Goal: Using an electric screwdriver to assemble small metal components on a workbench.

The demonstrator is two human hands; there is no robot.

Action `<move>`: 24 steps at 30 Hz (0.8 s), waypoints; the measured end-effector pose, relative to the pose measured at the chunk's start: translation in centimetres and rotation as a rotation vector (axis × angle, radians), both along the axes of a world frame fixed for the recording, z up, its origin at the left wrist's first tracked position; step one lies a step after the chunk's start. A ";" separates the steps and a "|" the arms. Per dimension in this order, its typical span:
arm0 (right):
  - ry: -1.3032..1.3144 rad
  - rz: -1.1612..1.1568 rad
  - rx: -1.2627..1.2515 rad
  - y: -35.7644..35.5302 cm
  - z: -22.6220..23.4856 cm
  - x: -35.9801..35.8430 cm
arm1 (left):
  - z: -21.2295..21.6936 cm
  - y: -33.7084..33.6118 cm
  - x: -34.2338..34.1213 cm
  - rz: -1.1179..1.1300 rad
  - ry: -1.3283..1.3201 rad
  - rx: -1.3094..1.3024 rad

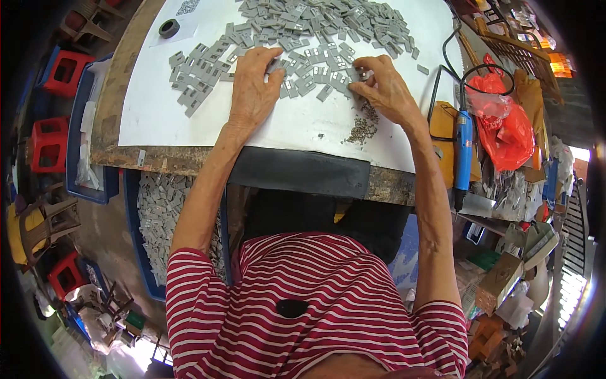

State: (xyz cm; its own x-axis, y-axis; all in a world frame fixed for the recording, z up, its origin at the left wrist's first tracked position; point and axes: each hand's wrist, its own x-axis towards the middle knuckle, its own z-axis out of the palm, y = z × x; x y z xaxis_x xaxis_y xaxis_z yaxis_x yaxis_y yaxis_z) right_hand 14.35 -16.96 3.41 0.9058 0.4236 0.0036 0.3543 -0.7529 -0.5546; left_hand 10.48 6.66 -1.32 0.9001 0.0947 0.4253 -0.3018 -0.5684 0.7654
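Small grey rectangular blocks [322, 74] with slots lie spread over a white sheet [189, 129] on the table. My left hand [252, 88] is at the near left of this spread, its thumb and fingers curled around a grey block [273, 66]. Across from it, my right hand [386, 91] bends its thumb and fingers around another grey block [364, 75], mostly covered by the fingers. Just below the right hand lies a scatter of tiny brownish screws or similar bits [361, 131].
A large heap of grey blocks [303, 19] covers the far side. A black tape roll [168, 28] lies far left. At right hangs a blue electric screwdriver [463, 148] with a black cable, beside red plastic bags [505, 136]. A blue bin [134, 234] of blocks stands below left.
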 end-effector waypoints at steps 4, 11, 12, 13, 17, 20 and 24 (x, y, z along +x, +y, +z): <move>-0.003 -0.002 -0.017 0.5 0.0 -0.3 | -0.1 0.0 -0.1 0.008 -0.020 0.045; -0.031 0.008 0.019 0.6 -0.5 -0.5 | 0.2 -0.2 -0.1 -0.001 -0.011 0.027; -0.047 0.026 0.038 0.5 -0.7 -0.4 | 0.1 -0.2 0.0 0.005 -0.023 0.031; -0.066 0.042 0.057 0.3 -0.9 -0.3 | 0.1 -0.2 0.1 0.008 -0.037 0.035; -0.157 0.028 0.226 -1.3 -0.6 -0.5 | 0.2 -0.2 -0.1 0.005 -0.008 0.031; -0.293 0.028 0.282 -2.4 0.1 -1.8 | 0.6 -0.5 -0.7 0.013 0.059 -0.052; -0.264 -0.056 0.370 -5.3 3.2 -5.5 | 1.5 -0.8 -1.3 0.016 0.137 -0.075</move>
